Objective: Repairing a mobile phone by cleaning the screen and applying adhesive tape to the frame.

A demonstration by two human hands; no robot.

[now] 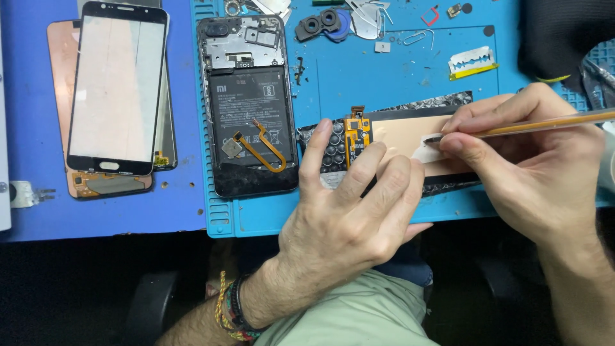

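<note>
My left hand (349,211) lies flat on a phone display panel (400,131) that rests back side up on a blue work mat (397,70), fingers spread and pressing it down. The panel's back is copper coloured with an orange flex cable (356,131) at its left end. My right hand (535,154) grips a thin brush with a wooden handle (544,123); its tip touches a small white patch (428,148) on the panel's back.
An opened phone body (248,106) with bare battery and orange flex lies left of the panel. Further left, a glass front panel (116,90) rests on other screens. A razor blade (473,61), camera parts, paper clips and small pieces lie along the mat's far side.
</note>
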